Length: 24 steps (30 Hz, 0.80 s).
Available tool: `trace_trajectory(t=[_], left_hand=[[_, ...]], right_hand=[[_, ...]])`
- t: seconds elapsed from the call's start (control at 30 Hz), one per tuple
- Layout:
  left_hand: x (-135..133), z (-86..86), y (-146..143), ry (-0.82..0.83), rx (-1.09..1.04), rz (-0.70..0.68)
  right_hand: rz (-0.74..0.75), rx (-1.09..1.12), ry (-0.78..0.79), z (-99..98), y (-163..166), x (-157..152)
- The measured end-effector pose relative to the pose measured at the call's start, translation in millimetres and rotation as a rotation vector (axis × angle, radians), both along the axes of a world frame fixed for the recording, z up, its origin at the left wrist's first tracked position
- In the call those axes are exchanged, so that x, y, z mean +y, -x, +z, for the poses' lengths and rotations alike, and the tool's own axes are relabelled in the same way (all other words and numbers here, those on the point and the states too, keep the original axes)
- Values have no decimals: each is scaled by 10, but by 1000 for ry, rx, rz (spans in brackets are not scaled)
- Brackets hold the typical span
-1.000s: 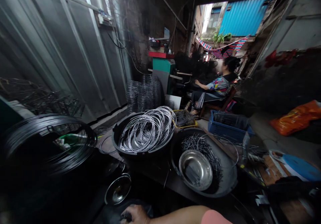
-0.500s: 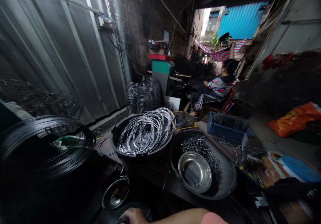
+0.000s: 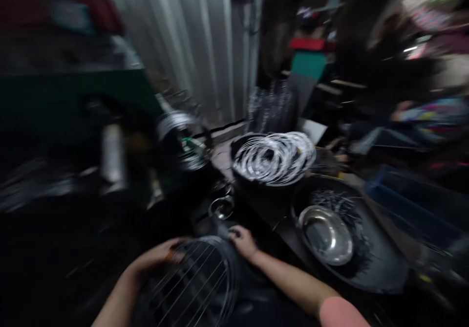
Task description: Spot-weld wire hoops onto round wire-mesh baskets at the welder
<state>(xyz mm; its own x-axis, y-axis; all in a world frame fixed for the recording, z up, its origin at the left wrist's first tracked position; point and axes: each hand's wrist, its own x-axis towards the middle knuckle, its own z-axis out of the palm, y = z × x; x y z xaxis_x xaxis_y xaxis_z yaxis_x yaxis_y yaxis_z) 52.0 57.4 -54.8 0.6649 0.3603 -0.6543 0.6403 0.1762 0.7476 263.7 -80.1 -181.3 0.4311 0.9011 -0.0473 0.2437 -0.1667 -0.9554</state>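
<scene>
A round wire grill rack point(image 3: 200, 283), with parallel bars inside a ring rim, is low in front of me. My left hand point(image 3: 170, 252) is at its upper left rim, fingers closed over the edge. My right hand point(image 3: 242, 240) is just past the rack's upper right side with its fingers curled. Something dark shows at those fingers, but blur hides what it is. Beyond that hand is a small shiny metal bowl point(image 3: 222, 207).
A black basin point(image 3: 256, 183) holds shiny wire rings point(image 3: 274, 158). To its right, a larger dark basin point(image 3: 384, 268) contains short metal rods and a steel bowl point(image 3: 326, 236). A blue crate point(image 3: 410, 209) and a seated person point(image 3: 432, 121) are farther right. Green machinery point(image 3: 73, 102) stands left.
The view has swung left and down, shifting the basins rightward. My left hand and the wire rack have come into view. The right hand appears higher in the picture.
</scene>
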Motion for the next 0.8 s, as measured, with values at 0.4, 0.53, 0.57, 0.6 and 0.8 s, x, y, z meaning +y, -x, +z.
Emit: trace_trajectory(t=[0.4, 0.53, 0.57, 0.6, 0.8], left_hand=[[-532, 705, 529, -381, -166, 182], [-683, 1031, 583, -892, -134, 149], [-719, 1078, 569, -1022, -95, 160], [-753, 1102, 544, -1139, -48, 177], [-821, 883, 336, -1472, 85, 225]], right_hand=[[235, 1, -25, 318, -251, 131], [411, 37, -137, 1246, -246, 223], [462, 44, -176, 1513, -208, 223], [528, 51, -191, 1761, -153, 214], [1038, -118, -81, 2316, 288, 264]])
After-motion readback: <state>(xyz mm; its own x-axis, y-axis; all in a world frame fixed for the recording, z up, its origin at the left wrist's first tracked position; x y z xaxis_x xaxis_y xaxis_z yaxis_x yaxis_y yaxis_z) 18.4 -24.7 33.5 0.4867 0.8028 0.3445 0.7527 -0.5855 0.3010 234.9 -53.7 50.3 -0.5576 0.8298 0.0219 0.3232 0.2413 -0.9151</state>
